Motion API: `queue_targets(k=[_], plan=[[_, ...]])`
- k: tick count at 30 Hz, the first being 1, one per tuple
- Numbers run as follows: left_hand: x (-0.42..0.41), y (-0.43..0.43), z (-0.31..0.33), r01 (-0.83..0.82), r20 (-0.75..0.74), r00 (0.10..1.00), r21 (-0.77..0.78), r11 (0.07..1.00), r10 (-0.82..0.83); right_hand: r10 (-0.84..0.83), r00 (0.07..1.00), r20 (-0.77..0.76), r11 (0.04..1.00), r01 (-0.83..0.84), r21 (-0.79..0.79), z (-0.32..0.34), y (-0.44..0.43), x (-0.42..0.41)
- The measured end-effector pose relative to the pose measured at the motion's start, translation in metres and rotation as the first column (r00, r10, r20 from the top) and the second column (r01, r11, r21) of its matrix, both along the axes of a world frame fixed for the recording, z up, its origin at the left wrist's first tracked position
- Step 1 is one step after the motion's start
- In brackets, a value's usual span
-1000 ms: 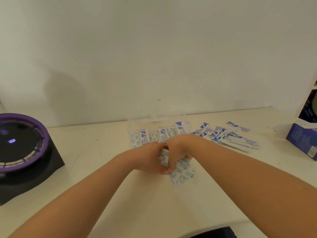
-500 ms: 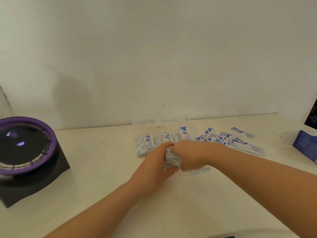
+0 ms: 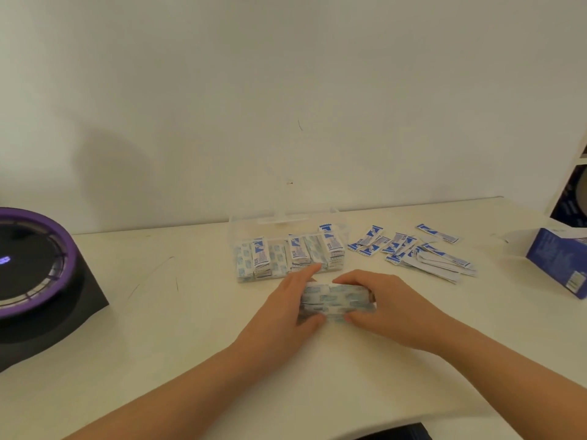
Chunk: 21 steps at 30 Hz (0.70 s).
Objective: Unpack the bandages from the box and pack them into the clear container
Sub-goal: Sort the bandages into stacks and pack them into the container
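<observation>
A stack of white-and-blue wrapped bandages [image 3: 336, 300] lies on the cream table, squeezed between both hands. My left hand [image 3: 286, 304] holds its left end, fingers and thumb around it. My right hand [image 3: 384, 304] grips the right end the same way. Just behind them stands the clear container [image 3: 286, 219], open, with several bandages standing upright inside. More loose bandages [image 3: 413, 249] lie scattered to its right. The blue bandage box [image 3: 559, 258] sits open at the right edge.
A black device with a purple ring [image 3: 28, 268] stands at the left of the table. A white shelf unit [image 3: 575, 188] rises at the far right. A dark object [image 3: 400, 431] shows at the table's near edge. The wall is close behind the container.
Both hands have spread apart along the bandage stack, which now lies lengthwise between them. A second ago the hands were bunched together over the pile.
</observation>
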<state>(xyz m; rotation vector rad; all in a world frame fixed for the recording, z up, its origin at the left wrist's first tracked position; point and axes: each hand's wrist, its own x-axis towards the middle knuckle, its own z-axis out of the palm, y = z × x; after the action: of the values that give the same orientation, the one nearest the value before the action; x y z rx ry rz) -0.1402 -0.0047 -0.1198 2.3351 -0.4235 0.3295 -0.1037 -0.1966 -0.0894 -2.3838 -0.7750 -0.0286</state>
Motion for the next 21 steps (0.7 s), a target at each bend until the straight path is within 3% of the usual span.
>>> queue_targets(k=[11,17,21], plan=[[0.007,-0.009,-0.006,0.015,0.069,0.998,0.004,1.000,-0.015,0.014,0.998,0.064,0.957,-0.032,0.288,-0.022,-0.006,0.007],[0.006,-0.013,-0.012,0.056,0.114,0.991,0.172,0.984,-0.076,0.060,0.966,0.250,0.979,-0.106,0.172,-0.035,-0.005,0.001],[0.006,-0.012,-0.012,0.006,0.105,0.994,0.157,0.988,-0.022,0.035,0.962,0.272,0.988,-0.075,0.137,-0.035,-0.006,-0.003]])
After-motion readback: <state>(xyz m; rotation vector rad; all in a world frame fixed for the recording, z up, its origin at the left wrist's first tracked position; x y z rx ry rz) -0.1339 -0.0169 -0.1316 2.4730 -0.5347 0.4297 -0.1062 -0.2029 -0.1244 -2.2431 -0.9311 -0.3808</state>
